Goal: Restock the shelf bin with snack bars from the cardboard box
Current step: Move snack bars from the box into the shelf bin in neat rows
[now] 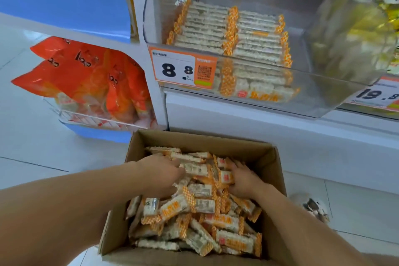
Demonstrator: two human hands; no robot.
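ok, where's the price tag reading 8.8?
Head view, upper middle: the price tag sits on the clear bin's front left corner, above the cardboard box.

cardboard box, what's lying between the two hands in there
In the head view, loose snack bars in orange-ended wrappers fill the stretch between the left hand and right hand, heaped inside the cardboard box. Both hands are dug into the pile.

Bright, even light with faint shadows; glare streaks the clear bin, and wide-angle edges bend and blur.
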